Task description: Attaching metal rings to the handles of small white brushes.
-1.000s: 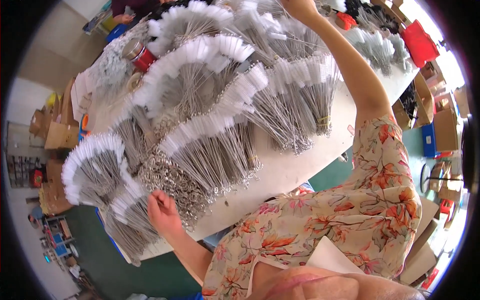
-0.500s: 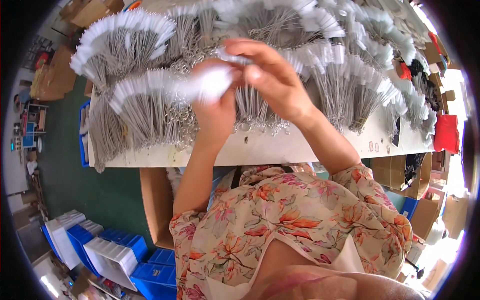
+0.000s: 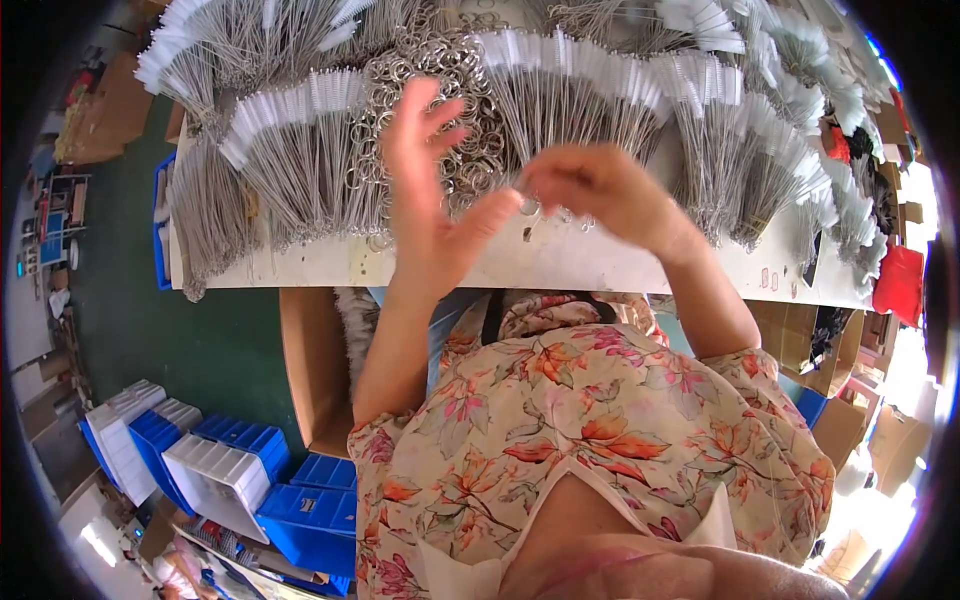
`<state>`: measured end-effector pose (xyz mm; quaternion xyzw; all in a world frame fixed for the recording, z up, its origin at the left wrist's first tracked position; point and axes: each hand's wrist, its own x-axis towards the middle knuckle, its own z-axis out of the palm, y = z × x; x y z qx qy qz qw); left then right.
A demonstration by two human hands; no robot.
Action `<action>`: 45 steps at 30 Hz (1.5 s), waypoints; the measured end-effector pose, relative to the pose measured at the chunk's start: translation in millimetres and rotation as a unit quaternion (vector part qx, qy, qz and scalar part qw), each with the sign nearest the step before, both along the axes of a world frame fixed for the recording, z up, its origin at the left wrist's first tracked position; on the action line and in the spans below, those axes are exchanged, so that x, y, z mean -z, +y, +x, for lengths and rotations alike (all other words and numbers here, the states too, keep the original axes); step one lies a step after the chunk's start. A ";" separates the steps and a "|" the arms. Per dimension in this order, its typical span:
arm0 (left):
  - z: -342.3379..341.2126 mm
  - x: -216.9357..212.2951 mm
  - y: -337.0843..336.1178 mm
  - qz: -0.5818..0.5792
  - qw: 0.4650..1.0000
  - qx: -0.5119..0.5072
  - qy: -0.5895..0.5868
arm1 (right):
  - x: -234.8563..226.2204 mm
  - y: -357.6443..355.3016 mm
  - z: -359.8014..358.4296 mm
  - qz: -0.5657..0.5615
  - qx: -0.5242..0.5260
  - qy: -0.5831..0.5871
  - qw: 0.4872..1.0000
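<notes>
Wire brushes (image 3: 560, 110) stand fanned on the table (image 3: 570, 262) behind the right hand (image 3: 605, 195); long axes roughly front-to-back, white bristle ends pointing away from the person, stems toward the near edge. Right fingers curled; can't tell if gripping. Left hand (image 3: 430, 205): fingers spread, in front of the metal rings (image 3: 482, 120). Red marks (image 3: 770, 279) near table edge, unreadable. Cardboard box (image 3: 846, 360), right: black stuff (image 3: 826, 332) inside.
</notes>
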<state>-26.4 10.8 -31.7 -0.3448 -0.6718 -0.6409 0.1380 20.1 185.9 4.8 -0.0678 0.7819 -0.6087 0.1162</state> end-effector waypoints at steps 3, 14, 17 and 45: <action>20.7 0.4 4.0 0.014 0.975 0.170 -0.140 | 4.9 -18.9 13.8 0.053 -0.051 0.084 0.994; 22.1 1.5 -24.5 -0.227 0.951 0.202 -0.056 | 9.5 14.3 46.6 0.063 -0.101 -0.092 0.989; -31.6 16.8 -27.1 -0.262 0.962 -0.013 -0.082 | 35.8 31.2 69.6 0.538 -0.098 0.124 0.828; -16.2 -14.4 -1.2 -0.057 0.957 -0.030 -0.284 | 10.0 -6.1 14.3 -0.103 0.161 0.047 0.980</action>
